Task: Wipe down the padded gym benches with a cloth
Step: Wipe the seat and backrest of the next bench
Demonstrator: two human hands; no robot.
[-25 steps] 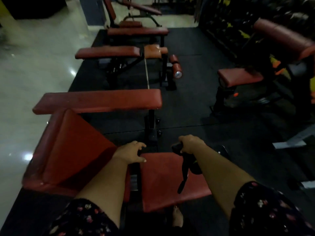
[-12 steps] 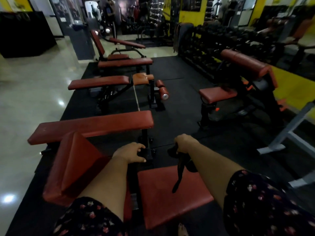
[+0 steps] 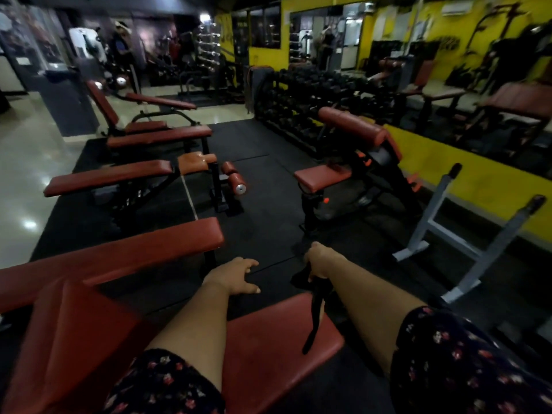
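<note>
Open mat point(image 3: 268, 225) at 12 o'clock; flat bench point(image 3: 119, 258) blocking 10, curl bench point(image 3: 322, 177) at 1, stand point(image 3: 501, 242) at 2.

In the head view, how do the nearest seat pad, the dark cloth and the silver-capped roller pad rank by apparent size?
1. seat pad, though nearest the camera.
2. dark cloth.
3. roller pad, though farther away.

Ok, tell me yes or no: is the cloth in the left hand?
No, the right hand grips the dark cloth; the left hand holds nothing, its fingers relaxed.
</note>
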